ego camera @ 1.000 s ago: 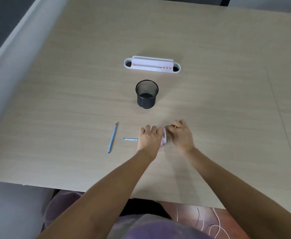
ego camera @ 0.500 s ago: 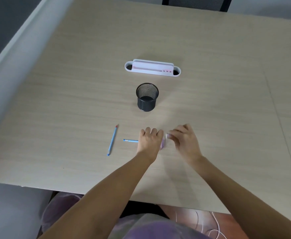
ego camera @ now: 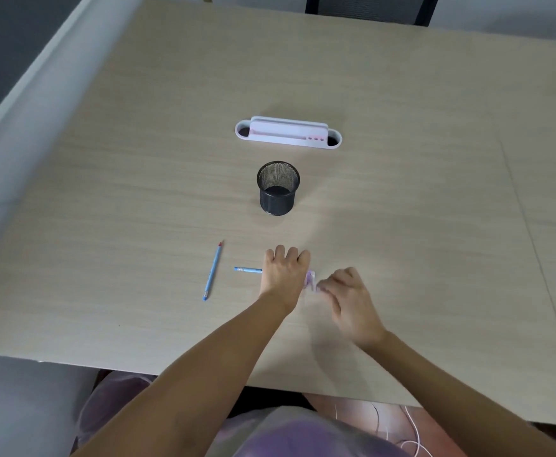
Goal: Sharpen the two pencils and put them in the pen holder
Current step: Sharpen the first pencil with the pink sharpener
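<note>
One blue pencil (ego camera: 248, 269) is held in the left hand (ego camera: 284, 275), its grip curled round it, with the blue end showing to the left. A small pink sharpener (ego camera: 310, 281) is pinched by the blurred right hand (ego camera: 350, 300). The second pencil (ego camera: 213, 271) lies on the desk (ego camera: 418, 209) further left. The black mesh pen holder (ego camera: 278, 188) stands beyond the hands.

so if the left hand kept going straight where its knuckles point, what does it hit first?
Probably the black mesh pen holder: the left hand points up the table toward it, with bare wood between. Depth is uncertain.
</note>
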Motion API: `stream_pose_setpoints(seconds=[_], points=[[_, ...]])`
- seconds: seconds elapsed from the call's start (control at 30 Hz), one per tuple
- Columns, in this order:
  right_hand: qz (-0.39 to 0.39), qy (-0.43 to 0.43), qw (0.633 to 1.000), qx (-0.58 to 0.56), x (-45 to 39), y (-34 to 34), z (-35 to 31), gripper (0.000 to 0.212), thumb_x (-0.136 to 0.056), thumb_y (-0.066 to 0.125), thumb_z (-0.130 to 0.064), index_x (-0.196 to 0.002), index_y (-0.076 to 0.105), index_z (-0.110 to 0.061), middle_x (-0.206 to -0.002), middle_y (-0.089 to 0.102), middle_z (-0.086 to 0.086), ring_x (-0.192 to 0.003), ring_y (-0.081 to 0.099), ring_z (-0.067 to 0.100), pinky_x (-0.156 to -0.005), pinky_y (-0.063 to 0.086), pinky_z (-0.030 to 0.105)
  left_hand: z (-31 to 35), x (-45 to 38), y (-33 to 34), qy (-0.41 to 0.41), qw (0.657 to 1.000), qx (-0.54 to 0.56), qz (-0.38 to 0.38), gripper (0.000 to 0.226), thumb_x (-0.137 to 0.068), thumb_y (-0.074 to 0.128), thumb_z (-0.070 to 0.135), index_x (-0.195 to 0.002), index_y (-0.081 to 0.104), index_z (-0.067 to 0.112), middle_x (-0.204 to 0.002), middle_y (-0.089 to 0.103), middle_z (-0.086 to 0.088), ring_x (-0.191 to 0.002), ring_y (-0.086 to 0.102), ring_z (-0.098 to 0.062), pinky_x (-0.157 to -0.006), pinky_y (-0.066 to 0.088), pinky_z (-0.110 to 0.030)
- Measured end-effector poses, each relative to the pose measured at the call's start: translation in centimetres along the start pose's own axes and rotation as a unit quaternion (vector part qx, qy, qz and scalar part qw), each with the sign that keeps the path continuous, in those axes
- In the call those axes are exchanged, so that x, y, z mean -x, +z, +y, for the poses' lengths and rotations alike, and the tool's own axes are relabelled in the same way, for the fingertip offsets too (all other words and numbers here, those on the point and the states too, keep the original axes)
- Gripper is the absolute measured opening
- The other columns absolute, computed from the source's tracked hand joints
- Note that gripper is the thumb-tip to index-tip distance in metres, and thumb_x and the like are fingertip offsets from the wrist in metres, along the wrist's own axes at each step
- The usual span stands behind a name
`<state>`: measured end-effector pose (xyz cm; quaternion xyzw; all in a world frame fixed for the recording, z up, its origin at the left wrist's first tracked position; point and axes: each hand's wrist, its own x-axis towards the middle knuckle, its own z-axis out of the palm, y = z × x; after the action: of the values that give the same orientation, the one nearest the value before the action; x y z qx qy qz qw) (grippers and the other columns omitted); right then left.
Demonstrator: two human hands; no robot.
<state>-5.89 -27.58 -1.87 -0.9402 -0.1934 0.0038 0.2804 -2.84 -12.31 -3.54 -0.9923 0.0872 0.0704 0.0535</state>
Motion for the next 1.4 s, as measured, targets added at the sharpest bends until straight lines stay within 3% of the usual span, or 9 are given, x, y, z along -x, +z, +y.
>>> stream_pose_setpoints(seconds=[0.17,0.27,0.37,0.53,0.8,0.97,1.2,1.3,1.4], points=[[0.051,-0.016,0.995,0.087,-5.5,-0.6,1.3,0.01,-0.076,0.076,-0.008,-0.069,0.071,-0.013,-0.065,0.06,0.005,-0.06,0.049,0.027,-0.057,0.045,0.033,-0.3,-0.2,0.2,0.013,1.0,0.004,0.002,0.043,-0.062,0.074,0.015,-0.096,0.048,0.017,-0.085,0.058,0.001,-0.078,0.052,-0.023,-0.065,0.033,-0.03],[0.021,-0.009,0.992,0.125,-6.4,0.9,1.3,0.015,-0.066,0.075,-0.007,-0.054,0.068,-0.013,-0.056,0.057,0.005,-0.052,0.049,0.026,-0.049,0.045,0.03,-0.2,0.0,-0.2,0.009,1.0,-0.003,0.007,0.04,-0.056,0.076,0.021,-0.089,0.053,0.02,-0.076,0.058,0.004,-0.071,0.053,-0.019,-0.061,0.037,-0.028],[-0.012,-0.036,0.988,0.149,-3.7,2.3,0.9,0.028,-0.054,0.077,0.006,-0.052,0.067,-0.02,-0.05,0.055,0.0,-0.049,0.05,0.022,-0.053,0.039,0.024,0.0,-0.1,-0.2,0.012,1.0,-0.02,0.019,0.037,-0.053,0.076,0.024,-0.083,0.054,0.022,-0.071,0.057,0.006,-0.066,0.052,-0.018,-0.06,0.037,-0.027],[0.0,0.021,0.999,0.03,1.3,2.0,0.5,0.011,-0.082,0.066,-0.008,-0.074,0.07,-0.014,-0.07,0.062,0.0,-0.07,0.051,0.026,-0.067,0.045,0.027,0.0,-0.3,0.1,0.019,0.999,-0.025,0.006,0.041,-0.05,0.079,0.027,-0.081,0.053,0.021,-0.068,0.056,0.005,-0.063,0.049,-0.019,-0.058,0.034,-0.028],[0.09,-0.101,0.982,0.135,-1.7,-1.4,0.5,0.015,-0.071,0.08,-0.005,-0.072,0.073,-0.018,-0.068,0.067,-0.003,-0.062,0.057,0.028,-0.052,0.044,0.033,-0.6,-0.8,0.3,0.019,1.0,-0.004,0.02,0.046,-0.044,0.079,0.021,-0.084,0.056,0.019,-0.07,0.059,0.004,-0.065,0.054,-0.02,-0.059,0.04,-0.028],[0.135,-0.025,0.985,0.106,-3.8,-0.2,1.2,0.009,-0.078,0.075,-0.013,-0.075,0.07,-0.019,-0.072,0.066,-0.004,-0.069,0.052,0.026,-0.057,0.041,0.034,-0.6,-0.3,0.0,0.024,0.997,-0.025,0.064,0.041,-0.039,0.078,0.021,-0.076,0.06,0.02,-0.063,0.058,0.005,-0.059,0.054,-0.02,-0.054,0.041,-0.027],[0.01,0.031,0.99,0.138,-5.2,2.8,2.2,0.02,-0.063,0.073,0.002,-0.057,0.064,-0.014,-0.056,0.057,0.003,-0.057,0.049,0.027,-0.049,0.044,0.034,-0.3,-0.5,-0.4,0.011,0.999,-0.029,0.017,0.041,-0.047,0.079,0.031,-0.081,0.057,0.023,-0.066,0.057,0.006,-0.061,0.053,-0.018,-0.056,0.04,-0.027],[-0.037,0.016,0.984,0.175,-3.5,3.2,1.9,0.031,-0.057,0.069,0.009,-0.061,0.069,-0.022,-0.055,0.056,0.0,-0.058,0.052,0.026,-0.049,0.044,0.031,0.0,-0.5,-0.4,0.007,1.0,-0.027,0.001,0.038,-0.058,0.076,0.025,-0.088,0.052,0.019,-0.075,0.057,0.003,-0.068,0.052,-0.02,-0.059,0.036,-0.028],[-0.025,0.016,0.993,0.118,-1.2,2.9,1.1,0.028,-0.065,0.073,0.01,-0.067,0.072,-0.018,-0.059,0.061,-0.001,-0.06,0.053,0.027,-0.051,0.048,0.032,0.1,-0.4,-0.7,-0.012,1.0,-0.017,-0.011,0.037,-0.064,0.074,0.018,-0.09,0.048,0.017,-0.078,0.056,0.002,-0.069,0.05,-0.021,-0.06,0.032,-0.029]])
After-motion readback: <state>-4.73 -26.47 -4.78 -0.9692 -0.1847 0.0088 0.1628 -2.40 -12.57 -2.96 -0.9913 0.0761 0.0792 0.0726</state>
